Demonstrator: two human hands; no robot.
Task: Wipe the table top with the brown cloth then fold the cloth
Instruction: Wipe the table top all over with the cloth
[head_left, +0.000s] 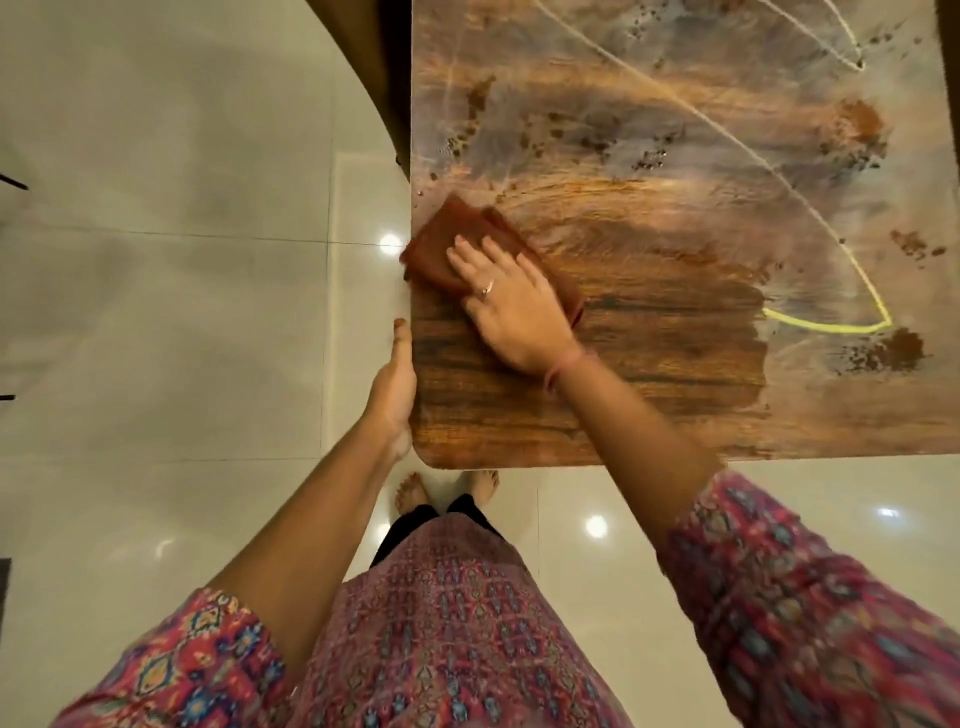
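The brown cloth (441, 244) lies folded at the left edge of the wooden table top (649, 364), one corner hanging just past the edge. My right hand (511, 306) presses flat on the cloth with straight, spread fingers. My left hand (395, 384) is held against the table's left side edge, palm toward the wood, fingers straight. The near left part of the table top looks dark and clean. The far and right parts carry a pale dusty film, brown crumbs and powder patches (860, 124), and thin yellow lines (826, 326).
Glossy white floor tiles (182, 312) surround the table on the left and near sides. My bare feet (410, 491) stand at the table's near left corner. A dark wooden piece of furniture (379, 78) stands beyond the table's far left edge.
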